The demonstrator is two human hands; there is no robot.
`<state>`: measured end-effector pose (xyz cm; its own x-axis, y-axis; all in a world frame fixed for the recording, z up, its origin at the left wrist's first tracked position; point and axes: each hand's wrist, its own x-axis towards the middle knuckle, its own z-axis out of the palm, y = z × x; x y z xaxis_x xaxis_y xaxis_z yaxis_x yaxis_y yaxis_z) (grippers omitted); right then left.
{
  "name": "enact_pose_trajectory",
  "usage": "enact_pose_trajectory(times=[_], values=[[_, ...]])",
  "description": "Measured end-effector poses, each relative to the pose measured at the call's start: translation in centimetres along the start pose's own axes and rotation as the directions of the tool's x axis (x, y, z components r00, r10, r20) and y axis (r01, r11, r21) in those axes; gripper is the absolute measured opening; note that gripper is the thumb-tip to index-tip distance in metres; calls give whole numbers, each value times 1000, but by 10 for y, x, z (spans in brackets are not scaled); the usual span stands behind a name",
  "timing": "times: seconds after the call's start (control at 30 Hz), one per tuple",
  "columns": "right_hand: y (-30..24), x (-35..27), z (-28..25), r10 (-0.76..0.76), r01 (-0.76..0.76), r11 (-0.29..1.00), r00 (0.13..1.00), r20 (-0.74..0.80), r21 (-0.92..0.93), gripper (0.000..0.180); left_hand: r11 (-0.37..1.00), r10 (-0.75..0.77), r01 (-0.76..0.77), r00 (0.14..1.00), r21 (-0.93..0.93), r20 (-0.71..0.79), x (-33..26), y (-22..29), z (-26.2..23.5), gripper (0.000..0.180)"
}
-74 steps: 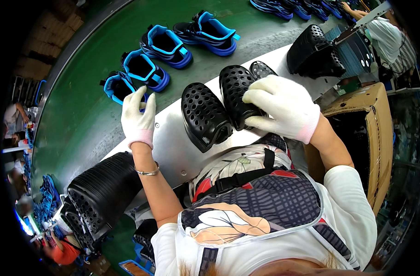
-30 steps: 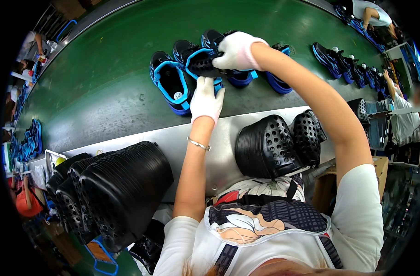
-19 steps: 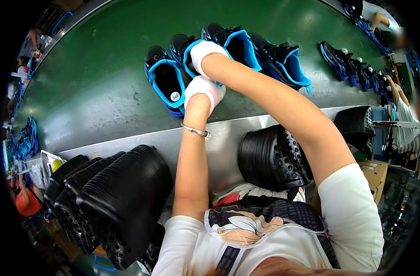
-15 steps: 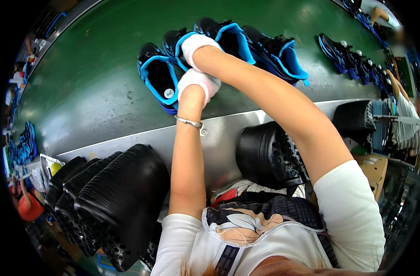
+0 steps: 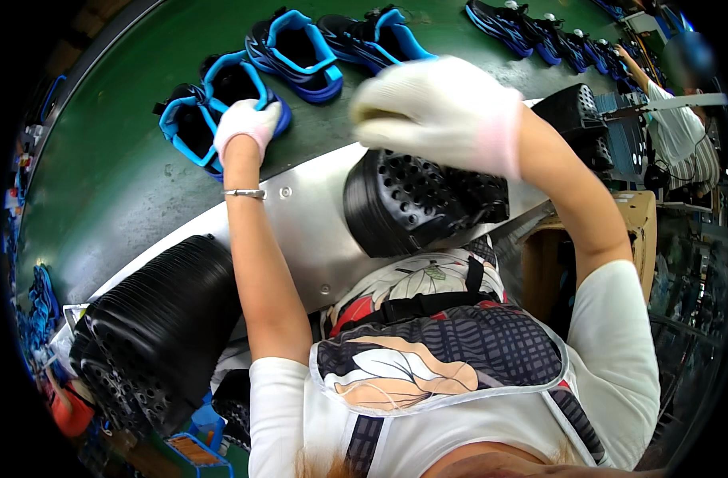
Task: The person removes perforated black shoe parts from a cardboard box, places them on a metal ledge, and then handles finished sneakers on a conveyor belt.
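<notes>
The green belt (image 5: 125, 191) fills the upper left of the frame. Black soles (image 5: 412, 203) lie stacked on the desk (image 5: 308, 223) at centre. The right hand (image 5: 440, 111), blurred, hovers above them, fingers curled, empty. The left hand (image 5: 248, 123) is closed on a blue shoe (image 5: 236, 84).

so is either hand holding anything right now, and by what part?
Left hand rests on the rim of a blue-and-black shoe on the green belt; a closed grip cannot be told. Right hand is blurred and shows nothing held.
</notes>
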<state>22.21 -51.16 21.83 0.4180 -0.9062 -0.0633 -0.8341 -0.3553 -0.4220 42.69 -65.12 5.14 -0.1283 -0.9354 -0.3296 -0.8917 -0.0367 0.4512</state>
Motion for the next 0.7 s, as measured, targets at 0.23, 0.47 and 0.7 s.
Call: enact_pose_trajectory(times=[0.23,0.47,0.7], values=[[3,-107,19,-55,48,997,988,-147,-53,29,988,40,51,829,146,-558,-58,7,3,36],[4,-109,41,-179,164,983,961,-211,-89,26,958,215,-283,807,-41,-550,-106,9,9,27],[8,-121,11,-195,192,981,961,-198,-36,30,761,427,-581,784,-289,-451,-122,30,17,26]])
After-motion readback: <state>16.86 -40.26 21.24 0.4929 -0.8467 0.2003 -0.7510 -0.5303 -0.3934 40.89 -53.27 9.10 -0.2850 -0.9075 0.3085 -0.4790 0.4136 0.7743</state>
